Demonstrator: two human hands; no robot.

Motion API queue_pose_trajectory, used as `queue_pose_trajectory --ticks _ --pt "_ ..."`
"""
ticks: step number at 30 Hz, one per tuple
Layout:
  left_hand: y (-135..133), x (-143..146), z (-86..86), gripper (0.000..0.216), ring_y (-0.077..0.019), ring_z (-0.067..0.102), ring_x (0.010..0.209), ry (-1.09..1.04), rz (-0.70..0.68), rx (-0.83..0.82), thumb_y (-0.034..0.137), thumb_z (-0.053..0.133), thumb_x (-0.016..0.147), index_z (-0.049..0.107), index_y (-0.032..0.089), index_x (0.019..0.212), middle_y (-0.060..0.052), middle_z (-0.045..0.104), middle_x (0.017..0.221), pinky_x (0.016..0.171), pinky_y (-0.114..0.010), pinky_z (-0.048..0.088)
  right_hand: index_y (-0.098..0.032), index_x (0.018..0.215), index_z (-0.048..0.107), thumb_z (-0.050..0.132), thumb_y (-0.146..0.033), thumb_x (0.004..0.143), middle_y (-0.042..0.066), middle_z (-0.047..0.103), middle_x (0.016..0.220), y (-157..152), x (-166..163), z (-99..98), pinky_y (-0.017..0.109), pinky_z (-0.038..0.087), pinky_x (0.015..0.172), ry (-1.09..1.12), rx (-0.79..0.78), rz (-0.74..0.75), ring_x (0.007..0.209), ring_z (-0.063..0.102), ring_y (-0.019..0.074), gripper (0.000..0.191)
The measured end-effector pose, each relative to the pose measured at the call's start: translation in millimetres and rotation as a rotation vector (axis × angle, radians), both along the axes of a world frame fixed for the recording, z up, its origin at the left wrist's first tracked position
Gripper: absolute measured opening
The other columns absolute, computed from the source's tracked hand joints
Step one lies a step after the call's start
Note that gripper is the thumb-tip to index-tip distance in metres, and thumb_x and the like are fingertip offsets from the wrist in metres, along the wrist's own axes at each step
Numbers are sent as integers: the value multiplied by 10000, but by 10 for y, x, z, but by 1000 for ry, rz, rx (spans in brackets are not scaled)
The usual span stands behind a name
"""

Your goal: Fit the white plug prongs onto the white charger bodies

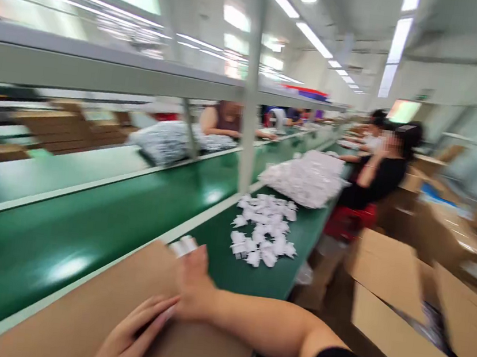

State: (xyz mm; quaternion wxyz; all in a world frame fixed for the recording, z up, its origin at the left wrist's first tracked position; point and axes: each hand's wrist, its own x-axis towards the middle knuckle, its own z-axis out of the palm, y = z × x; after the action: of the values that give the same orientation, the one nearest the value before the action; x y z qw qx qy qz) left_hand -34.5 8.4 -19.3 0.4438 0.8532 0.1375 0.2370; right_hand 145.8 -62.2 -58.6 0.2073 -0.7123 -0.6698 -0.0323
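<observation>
Loose white pieces (260,231) lie spread on the green worktop (235,276), between its left and right edges and just past the far edge of the brown cardboard (107,292), which covers the near end. The right hand (195,280) reaches over that far edge, fingers pointing forward; a white bit (187,246) shows at the fingertips, too blurred to tell whether it is a gripped piece or a finger cover. The left hand (130,333) is above the cardboard, thumb and fingers drawn close by the right hand's heel; I cannot tell whether they pinch anything. I judge the work under way but unfinished: many pieces remain loose, and beyond them a bulging clear bag (306,178) reaches towards the right edge, its contents either done or waiting, which I cannot tell
</observation>
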Motion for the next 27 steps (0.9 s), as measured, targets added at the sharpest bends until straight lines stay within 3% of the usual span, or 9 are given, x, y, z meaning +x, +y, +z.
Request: queue_pose_trajectory --ticks 2,5,13,17,21,25,27 --pt "-134 25 123 403 -281 716 1115 -5 62 -133 543 581 987 791 242 1154 -102 751 1212 998 -397 599 -74 1662 6 723 -682 789 348 245 1658 6 63 -112 765 229 1198 107 112 -15 1564 197 534 1283" --pt "-75 147 186 341 -245 703 1001 -77 116 -202 459 619 957 774 181 1077 -117 750 1076 949 -371 565 -120 1657 -125 692 -540 858 330 104 1697 94 203 -165 815 174 1183 180 265 -21 1584 77 548 1217" --pt "-83 151 118 253 -177 586 813 -95 218 -353 383 680 874 742 142 922 -68 680 894 754 -294 458 -179 1667 -45 657 -504 878 252 122 1713 12 143 162 779 124 1232 226 277 38 1608 83 457 1105" --pt "-56 137 156 299 -139 493 690 -25 185 -453 442 693 868 716 144 884 -23 624 776 638 -266 392 -177 1671 -32 667 -489 863 245 121 1717 23 115 168 779 113 1236 221 308 56 1603 104 457 1113" --pt "-37 136 147 357 -126 456 629 -16 147 -452 500 668 895 710 146 873 1 564 680 599 -263 353 -198 1670 -18 686 -509 869 243 153 1705 26 158 159 781 122 1232 261 275 84 1601 111 462 1110" --pt "-63 181 121 440 -131 485 542 -119 140 -749 557 617 921 701 141 1036 17 550 591 556 -255 373 -192 1663 77 730 -559 851 252 219 1676 8 134 255 755 161 1239 354 282 26 1591 160 454 1104" --pt "-75 192 152 396 -139 541 565 -235 165 -925 493 667 892 699 132 1052 -6 609 614 576 -251 422 -189 1636 215 728 -573 856 243 293 1649 -4 106 345 706 213 1249 437 281 16 1577 231 426 1010"
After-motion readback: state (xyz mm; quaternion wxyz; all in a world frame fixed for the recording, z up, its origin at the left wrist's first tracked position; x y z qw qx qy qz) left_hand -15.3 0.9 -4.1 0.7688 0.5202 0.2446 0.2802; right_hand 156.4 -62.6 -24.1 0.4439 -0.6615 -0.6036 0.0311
